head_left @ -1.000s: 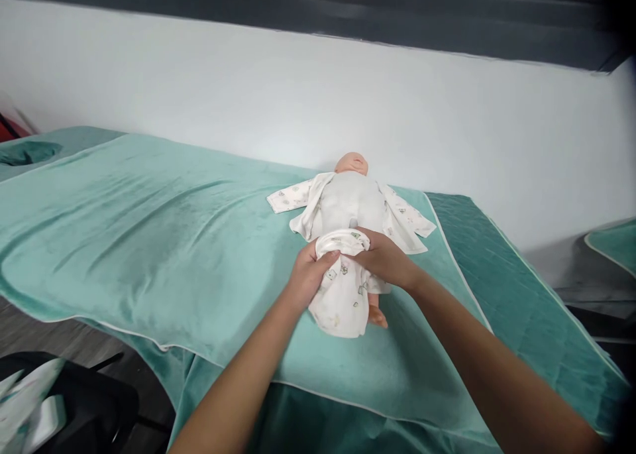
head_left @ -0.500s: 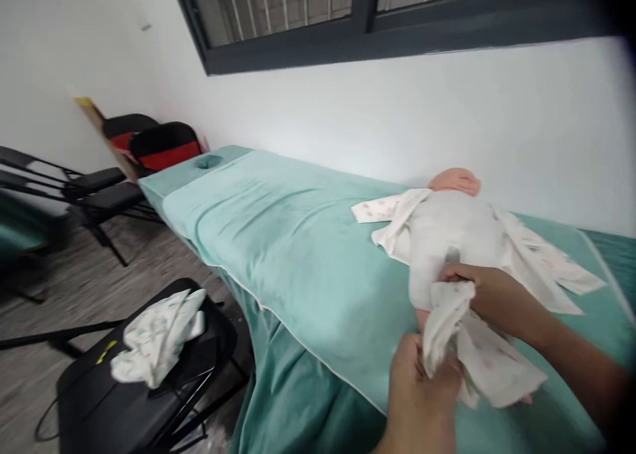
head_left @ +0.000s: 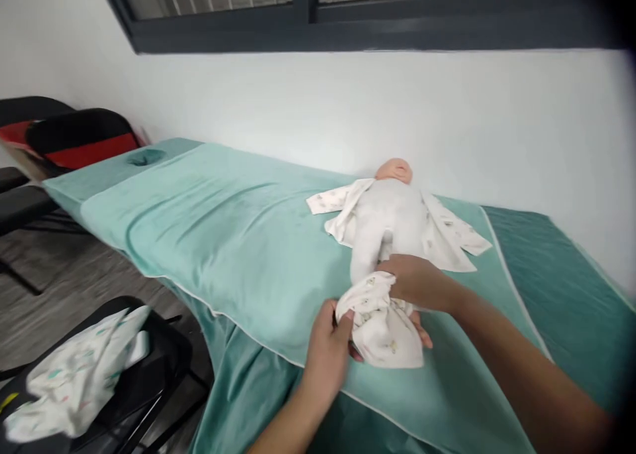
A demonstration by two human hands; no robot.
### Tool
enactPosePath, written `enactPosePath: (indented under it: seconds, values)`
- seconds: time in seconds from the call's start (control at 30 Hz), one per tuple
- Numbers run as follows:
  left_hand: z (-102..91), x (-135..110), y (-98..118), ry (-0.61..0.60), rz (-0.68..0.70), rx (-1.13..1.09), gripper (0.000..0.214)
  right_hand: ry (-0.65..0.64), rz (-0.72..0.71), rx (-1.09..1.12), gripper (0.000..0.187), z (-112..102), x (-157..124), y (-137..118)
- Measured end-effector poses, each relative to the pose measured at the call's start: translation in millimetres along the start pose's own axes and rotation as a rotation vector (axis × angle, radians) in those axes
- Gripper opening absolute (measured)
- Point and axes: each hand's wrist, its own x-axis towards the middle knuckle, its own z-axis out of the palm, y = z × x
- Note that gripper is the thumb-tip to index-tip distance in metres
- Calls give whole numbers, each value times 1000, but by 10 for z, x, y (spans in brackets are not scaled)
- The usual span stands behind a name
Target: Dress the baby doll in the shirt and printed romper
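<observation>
A baby doll with a white cloth body lies on its back, its head toward the wall. Beneath it a printed white baby jacket is spread with both sides open. Small printed baby pants are bunched round the doll's lower leg on the left. My left hand pinches their edge near that leg's foot, which is mostly covered. Between the doll's legs, my right hand has closed on the upper part of the pants; its fingertips are partly hidden. The other foot pokes out bare beside the cloth.
The doll rests on a long massage bed with a light green cover and a face hole. A black folding chair holds a crumpled printed cloth at lower left. More chairs stand at the far left, below a white wall.
My view has swung to the right, so the bed and doll sit further left. My left hand has shifted from below the pants to their left edge. The pants are spread wider and lie lower.
</observation>
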Motion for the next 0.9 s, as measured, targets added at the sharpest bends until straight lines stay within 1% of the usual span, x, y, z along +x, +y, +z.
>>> enactPosePath:
  seconds: [0.03, 0.1, 0.17, 0.23, 0.3, 0.4, 0.47, 0.53, 0.63, 0.7, 0.8, 0.9]
  values:
    - [-18, 52, 46, -20, 21, 61, 36, 5, 3, 19, 14, -10, 2, -14]
    - [-27, 131, 125, -75, 26, 125, 35, 20, 31, 128, 10, -15, 8, -26]
    - [-34, 196, 185, -145, -4, 95, 36, 59, 101, 241, 5, -6, 6, -24]
    - [-68, 279, 235, -224, -9, 44, 35, 86, 170, 351, 9, 5, -9, -12]
    - [-135, 405, 285, -285, 59, 88, 33, 92, 210, 467, 10, 4, -36, 1]
    - [-248, 683, 380, -318, 219, 285, 28, 62, 180, 617, 12, -35, -74, 15]
    - [-289, 905, 451, -304, 315, 401, 23, 41, 172, 632, 11, -79, -68, 26]
    - [-281, 1132, 516, -283, 411, 512, 17, 56, 196, 567, 10, -119, -20, 43]
    - [-183, 1443, 585, -226, 574, 705, 15, 149, 252, 422, 12, -142, 115, 76]
    - [-87, 1610, 618, -166, 693, 864, 18, 216, 327, 351, 13, -124, 215, 84]
    - [48, 1767, 666, -51, 851, 1141, 20, 313, 460, 303, 15, -64, 323, 65]
    - [124, 1799, 701, 25, 926, 1341, 19, 393, 532, 318, 17, -29, 356, 40]
